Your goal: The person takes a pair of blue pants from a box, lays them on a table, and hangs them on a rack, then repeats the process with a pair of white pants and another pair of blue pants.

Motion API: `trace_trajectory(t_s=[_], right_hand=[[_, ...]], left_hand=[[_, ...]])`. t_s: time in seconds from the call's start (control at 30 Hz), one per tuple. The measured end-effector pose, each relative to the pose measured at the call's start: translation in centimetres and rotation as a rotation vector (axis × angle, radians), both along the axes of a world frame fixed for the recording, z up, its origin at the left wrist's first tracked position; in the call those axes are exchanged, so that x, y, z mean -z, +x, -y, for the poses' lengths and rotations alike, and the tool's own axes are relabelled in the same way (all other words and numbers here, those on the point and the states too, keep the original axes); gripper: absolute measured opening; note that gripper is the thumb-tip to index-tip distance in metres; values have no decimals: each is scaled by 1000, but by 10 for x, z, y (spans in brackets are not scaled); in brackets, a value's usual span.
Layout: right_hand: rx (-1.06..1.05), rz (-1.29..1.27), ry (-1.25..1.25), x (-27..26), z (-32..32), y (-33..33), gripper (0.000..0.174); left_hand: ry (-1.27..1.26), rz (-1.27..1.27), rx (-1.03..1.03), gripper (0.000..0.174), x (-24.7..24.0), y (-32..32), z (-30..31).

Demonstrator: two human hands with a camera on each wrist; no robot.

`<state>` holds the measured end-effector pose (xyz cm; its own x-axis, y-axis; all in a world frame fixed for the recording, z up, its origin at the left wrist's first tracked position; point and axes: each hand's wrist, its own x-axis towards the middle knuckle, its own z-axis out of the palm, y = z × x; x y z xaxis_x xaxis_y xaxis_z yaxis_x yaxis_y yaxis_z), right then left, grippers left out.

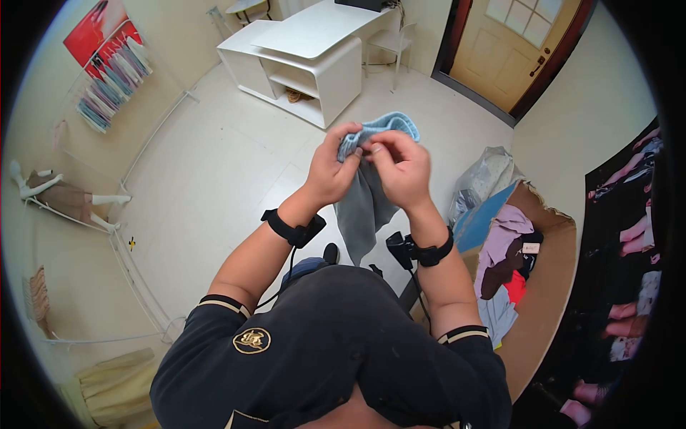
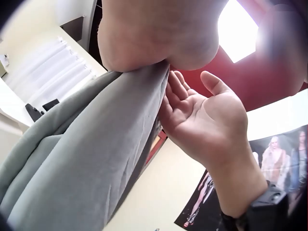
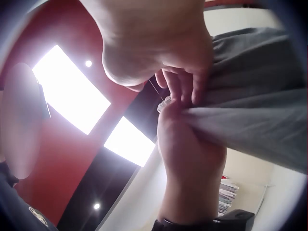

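Note:
A grey garment [image 1: 361, 207] with a light blue ribbed band [image 1: 394, 125] hangs from both hands in front of the body. My left hand [image 1: 331, 168] grips the band's left side, thumb on the near edge. Close beside it, my right hand [image 1: 407, 171] pinches at the same near edge with thumb and index finger. The right wrist view shows the right fingers [image 3: 185, 84] bent down at the left thumb, with a thin dark line beside them. In the left wrist view, the grey cloth [image 2: 101, 144] falls away from the hands in long folds.
To the right stands an open cardboard box [image 1: 550, 286] of mixed clothes, with a clear plastic bag [image 1: 486, 175] behind it. A white counter [image 1: 336, 79] and white chair [image 1: 391, 44] are ahead. Clothes hang on a rail [image 1: 179, 107] at left, near a small mannequin [image 1: 64, 196].

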<state>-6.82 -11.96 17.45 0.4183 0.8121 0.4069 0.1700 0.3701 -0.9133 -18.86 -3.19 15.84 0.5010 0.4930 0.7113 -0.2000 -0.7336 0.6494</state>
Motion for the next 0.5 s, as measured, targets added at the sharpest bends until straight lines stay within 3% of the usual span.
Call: trace_trajectory(t_s=[0.03,0.07,0.13,0.17,0.23,0.33,0.37,0.43,0.5], right_hand=[[270,147,37,-10,5,7,10],[271,143,32,-14,7,21,10],[521,661,93,-21,8,51,13],[522,661,89,-23,10,55,13],[306,554,-327,-25,11,60,19],[160,521,-528,-25,10,59,21],[167,515,-533,-20,6,60,21],[-128,471,-547,-11,-3,66,21],[-55,464,-558,-21,-7,69,23]], left_hand=[[0,8,15,35,-2,0,4],[-4,4,16,35,-2,-2,4],[-47,0,41,36,-3,-4,3],[-50,-1,43,36,-4,-4,3],[25,64,99,41,-5,-3,0],[128,53,165,47,-9,-2,-2],[141,52,176,50,-9,-2,-4],[201,-1,182,50,-14,-6,-7],[285,-40,170,49,-17,-7,-16]])
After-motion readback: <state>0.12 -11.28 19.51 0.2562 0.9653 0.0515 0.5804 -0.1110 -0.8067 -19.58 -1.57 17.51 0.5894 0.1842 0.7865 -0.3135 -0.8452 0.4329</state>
